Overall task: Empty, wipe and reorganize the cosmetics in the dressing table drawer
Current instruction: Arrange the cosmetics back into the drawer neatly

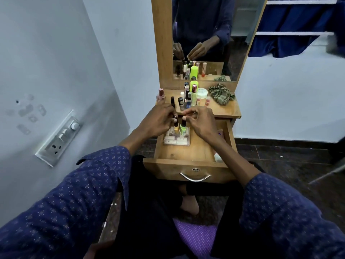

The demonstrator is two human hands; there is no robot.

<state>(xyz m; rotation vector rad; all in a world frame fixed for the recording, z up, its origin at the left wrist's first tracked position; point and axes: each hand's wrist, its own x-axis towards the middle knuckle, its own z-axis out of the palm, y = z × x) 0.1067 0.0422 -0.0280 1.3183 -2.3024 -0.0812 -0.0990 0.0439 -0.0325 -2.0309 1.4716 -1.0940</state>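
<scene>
In the open wooden drawer of the dressing table, at its back left corner, sits a clear acrylic organiser tray with small square compartments; two small glass nail-polish bottles stand in it, one yellow and one lime green, each with a dark cap; both hands work just above them; the left hand has its fingers curled round a small dark bottle, pinched near the cap; the right hand has fingers bent inward toward the same spot, and whether it grips anything I cannot tell, since the fingertips overlap the left hand's; most of the cosmetics remain on the wooden counter behind, a cluster of little bottles, a tall lime-green cylinder and a round white jar, with a crumpled green patterned cloth just beside them.

These bottles look light but hard and breakable, smooth glass that is likely slippery; the narrow cap is the safest hold, taken upright between thumb and two fingers, so the bottle drops straight into a compartment without knocking its neighbours; the tray itself seems rigid yet light, so it may slide on the drawer floor if pushed sideways; the taller items on the counter probably tip easily and want a grip low on the body.
</scene>
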